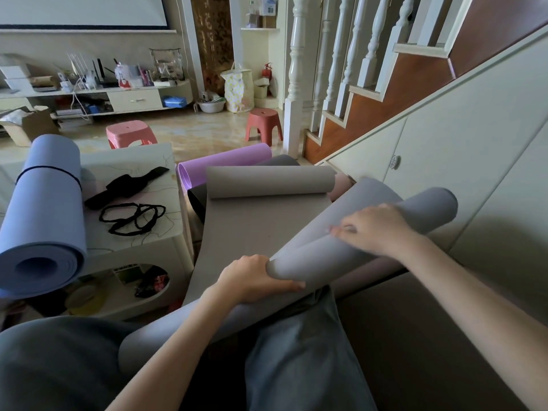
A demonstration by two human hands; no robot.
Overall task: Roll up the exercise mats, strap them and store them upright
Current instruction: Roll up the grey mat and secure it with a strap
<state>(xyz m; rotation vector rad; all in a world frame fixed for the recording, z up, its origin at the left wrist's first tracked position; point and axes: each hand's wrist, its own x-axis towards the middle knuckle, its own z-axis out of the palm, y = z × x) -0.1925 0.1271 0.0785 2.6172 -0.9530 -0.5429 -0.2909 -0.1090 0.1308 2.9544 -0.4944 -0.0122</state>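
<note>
A grey exercise mat (261,223) lies partly unrolled across my lap, its far end curled up. My left hand (252,277) grips the near end of the tight grey roll (335,256). Further along that roll, my right hand (376,229) presses on top with curled fingers. On the low table at the left rests a blue mat (44,215), rolled and held by a black strap. A purple rolled mat (225,166) and a dark rolled mat (278,160) lie beyond the grey one. Loose black elastic straps (133,218) and a wider black band (127,185) sit on the table.
The pale low table (166,241) stands at my left with clutter on its lower shelf. A cupboard wall (459,161) under the staircase runs along my right. Two pink and red stools (264,123) stand on the tiled floor ahead, with a TV shelf behind.
</note>
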